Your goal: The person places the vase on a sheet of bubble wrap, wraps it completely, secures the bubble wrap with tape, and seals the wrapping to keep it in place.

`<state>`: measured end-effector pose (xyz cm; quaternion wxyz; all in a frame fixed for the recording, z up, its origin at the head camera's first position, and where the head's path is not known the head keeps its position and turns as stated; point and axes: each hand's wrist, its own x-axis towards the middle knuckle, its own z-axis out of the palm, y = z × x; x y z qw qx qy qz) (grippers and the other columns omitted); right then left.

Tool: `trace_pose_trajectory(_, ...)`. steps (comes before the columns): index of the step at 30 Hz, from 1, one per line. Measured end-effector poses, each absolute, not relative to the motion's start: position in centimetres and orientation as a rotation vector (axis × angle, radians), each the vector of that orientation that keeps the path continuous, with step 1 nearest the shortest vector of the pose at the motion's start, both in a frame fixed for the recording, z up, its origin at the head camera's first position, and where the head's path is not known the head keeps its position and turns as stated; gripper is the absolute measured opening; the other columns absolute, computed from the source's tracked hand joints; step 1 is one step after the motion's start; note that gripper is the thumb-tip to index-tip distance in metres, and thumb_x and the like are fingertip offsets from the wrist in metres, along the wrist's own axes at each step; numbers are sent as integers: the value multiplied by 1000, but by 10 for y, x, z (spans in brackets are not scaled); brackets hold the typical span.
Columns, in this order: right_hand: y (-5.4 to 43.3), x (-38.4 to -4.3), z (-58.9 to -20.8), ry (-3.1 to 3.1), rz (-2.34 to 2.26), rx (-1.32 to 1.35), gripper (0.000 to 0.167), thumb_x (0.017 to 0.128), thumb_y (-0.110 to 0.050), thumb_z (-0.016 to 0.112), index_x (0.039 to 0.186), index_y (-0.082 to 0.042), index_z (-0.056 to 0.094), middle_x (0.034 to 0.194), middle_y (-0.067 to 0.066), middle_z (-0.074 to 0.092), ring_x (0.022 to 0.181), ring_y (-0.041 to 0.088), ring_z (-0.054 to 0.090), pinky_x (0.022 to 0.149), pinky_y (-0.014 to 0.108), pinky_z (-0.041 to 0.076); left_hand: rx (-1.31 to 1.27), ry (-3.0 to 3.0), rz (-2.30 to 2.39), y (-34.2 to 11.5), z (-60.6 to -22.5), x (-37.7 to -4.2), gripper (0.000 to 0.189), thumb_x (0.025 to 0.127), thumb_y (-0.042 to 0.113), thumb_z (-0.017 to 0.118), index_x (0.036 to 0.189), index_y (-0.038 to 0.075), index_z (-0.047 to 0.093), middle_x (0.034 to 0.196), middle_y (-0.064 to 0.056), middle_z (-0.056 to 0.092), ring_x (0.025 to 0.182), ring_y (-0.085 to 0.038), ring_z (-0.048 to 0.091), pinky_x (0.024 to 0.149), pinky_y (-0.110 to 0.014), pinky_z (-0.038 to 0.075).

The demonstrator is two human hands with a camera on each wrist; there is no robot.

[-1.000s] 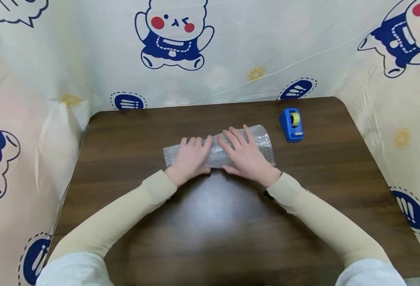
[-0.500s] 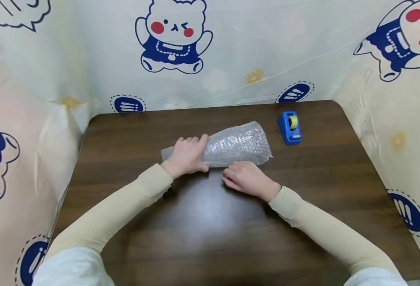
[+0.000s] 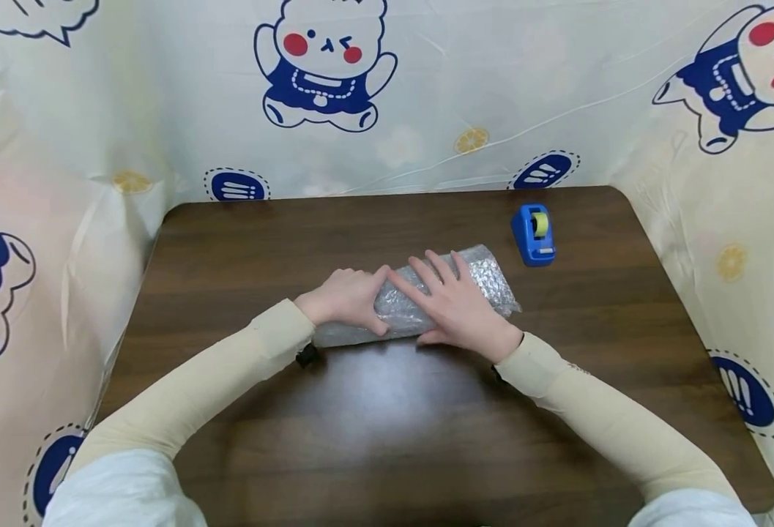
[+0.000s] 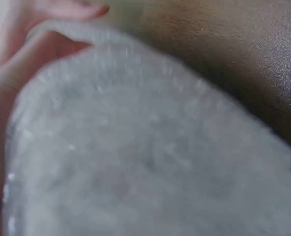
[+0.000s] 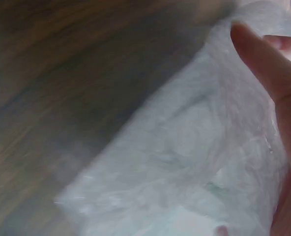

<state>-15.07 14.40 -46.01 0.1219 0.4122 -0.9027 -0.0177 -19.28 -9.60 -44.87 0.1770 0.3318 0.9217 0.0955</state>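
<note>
A bundle of clear bubble wrap [image 3: 403, 311] lies rolled up on the table, its right end higher than its left in the head view. My left hand [image 3: 350, 296] grips its left part, with the thumb on the near side; the other fingers are partly hidden. In the left wrist view the bubble wrap [image 4: 145, 142] fills most of the picture, blurred, with fingers [image 4: 32, 54] around its edge. My right hand [image 3: 459, 311] rests on the right part, fingers straight and spread. In the right wrist view the thumb [image 5: 258, 56] lies along the wrap. What the wrap holds is unclear.
A blue tape dispenser [image 3: 534, 236] with a yellowish roll stands at the back right of the dark wooden table [image 3: 387, 432]. A printed curtain [image 3: 419, 88] hangs behind the table and along both sides.
The right hand drew back to the near edge with bent fingers, then spread on top of the bundle again. Both hands and the bundle have shifted toward me over the last half second.
</note>
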Motion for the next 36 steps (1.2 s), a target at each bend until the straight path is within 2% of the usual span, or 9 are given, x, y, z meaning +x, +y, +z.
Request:
trace_pose_trajectory(5, 138, -149, -458, -2633, -94, 1175, 118, 68, -69, 87, 162, -20, 36, 141, 21, 53, 128, 44, 50, 95, 62, 48, 937, 2548, 285, -96, -448, -194, 88, 74, 54, 83, 140, 7, 47, 100, -4, 71, 84, -23, 69, 73, -44, 57)
trace_pose_trajectory(9, 138, -153, -456, -2656, -88, 1178, 112, 67, -66, 89, 158, -20, 43, 137, 19, 55, 125, 41, 50, 92, 60, 48, 883, 2529, 252, -95, -443, -195, 100, 75, 65, 80, 148, 8, 43, 118, -11, 70, 102, -27, 69, 85, -49, 57)
trace_pose_trajectory(12, 136, -159, -452, -2705, -58, 1206, 110, 67, -65, 90, 156, -19, 45, 138, 20, 55, 126, 42, 50, 94, 61, 48, 884, 2605, 133, -95, -437, -195, 119, 71, 78, 77, 157, 7, 38, 141, -18, 59, 124, -34, 61, 98, -58, 51)
trace_pose_trajectory(14, 135, -165, -448, -2768, -42, 1218, 108, 68, -64, 90, 156, -18, 45, 141, 20, 54, 128, 42, 50, 96, 62, 47, 941, 2718, 21, -95, -433, -192, 124, 68, 82, 77, 158, 5, 39, 144, -20, 55, 130, -38, 56, 99, -61, 49)
trace_pose_trajectory(16, 134, -172, -445, -2839, -28, 1218, 107, 69, -63, 89, 156, -17, 45, 143, 20, 54, 129, 43, 50, 98, 63, 46, 1052, 2850, -78, -95, -432, -185, 119, 70, 79, 78, 154, 3, 44, 139, -21, 58, 125, -38, 57, 96, -58, 51)
trace_pose_trajectory(20, 132, -184, -441, -2953, -32, 1198, 107, 72, -64, 87, 157, -17, 44, 145, 20, 53, 130, 43, 49, 101, 63, 45, 1226, 3047, -141, -97, -439, -167, 97, 76, 70, 79, 141, 1, 57, 118, -20, 63, 105, -37, 62, 77, -51, 55)
trace_pose_trajectory(27, 129, -190, -437, -3018, -2, 1216, 108, 74, -64, 86, 160, -18, 40, 148, 20, 51, 132, 43, 47, 105, 64, 42, 1065, 3123, -29, -99, -462, -158, 111, 66, 69, 89, 146, 5, 47, 121, -24, 65, 108, -42, 63, 72, -55, 55)
trace_pose_trajectory(30, 129, -190, -436, -3015, -14, 1210, 108, 74, -65, 86, 160, -17, 40, 149, 20, 50, 133, 44, 48, 105, 64, 42, 1053, 3178, -84, -96, -466, -159, 108, 66, 63, 92, 145, 3, 48, 113, -23, 69, 103, -41, 66, 71, -53, 55)
trace_pose_trajectory(36, 132, -181, -438, -2949, -27, 1143, 115, 69, -68, 88, 160, -17, 39, 157, 23, 42, 142, 48, 41, 108, 68, 39, 1029, 3176, -158, -90, -467, -163, 105, 67, 57, 95, 145, 3, 50, 110, -21, 69, 101, -39, 67, 67, -50, 55)
